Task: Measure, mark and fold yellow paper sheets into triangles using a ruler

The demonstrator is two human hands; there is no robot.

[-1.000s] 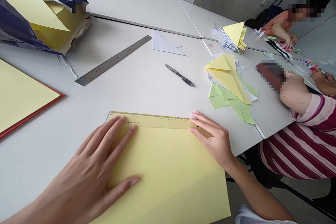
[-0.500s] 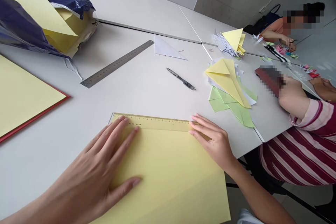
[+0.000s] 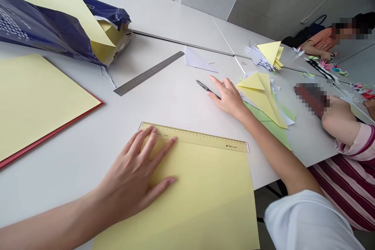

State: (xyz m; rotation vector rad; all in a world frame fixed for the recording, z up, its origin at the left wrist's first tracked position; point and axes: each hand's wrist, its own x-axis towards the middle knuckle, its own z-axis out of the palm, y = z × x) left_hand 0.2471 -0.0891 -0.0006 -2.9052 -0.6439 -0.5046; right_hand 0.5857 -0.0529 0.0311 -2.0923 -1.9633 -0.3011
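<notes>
Tabletop (image 3: 164, 113), white and smooth, gives firm support, so pressing straight down should work better than pushing sideways, which could let things slide. On it, the large pale yellow rectangular sheet of paper (image 3: 211, 187) is best kept flat under a steady palm, with no twist at the wrist. The left hand (image 3: 134, 175) lies over its left side, thumb out on the paper, fingers spread and clasping nothing.

The clear plastic straight ruler (image 3: 202, 138) lies along the sheet's far edge. Pinned near one end only, it could swing at the other, so even pressure from several fingertips seems wise while the other arm reaches out. The left fingertips rest on its left part; its right end is clear of both hands.

The slim grey-and-black pen (image 3: 202, 84) probably calls for a light pinch on the barrel and a lift that leaves the other hand undisturbed. The right hand (image 3: 230, 99) is at it, beyond the ruler: index finger stretched past the far side, thumb by the near side, the two parted with the barrel between them. Whether the thumb touches or hovers just above, I cannot tell; the fingers are loose, not closed around it.
</notes>
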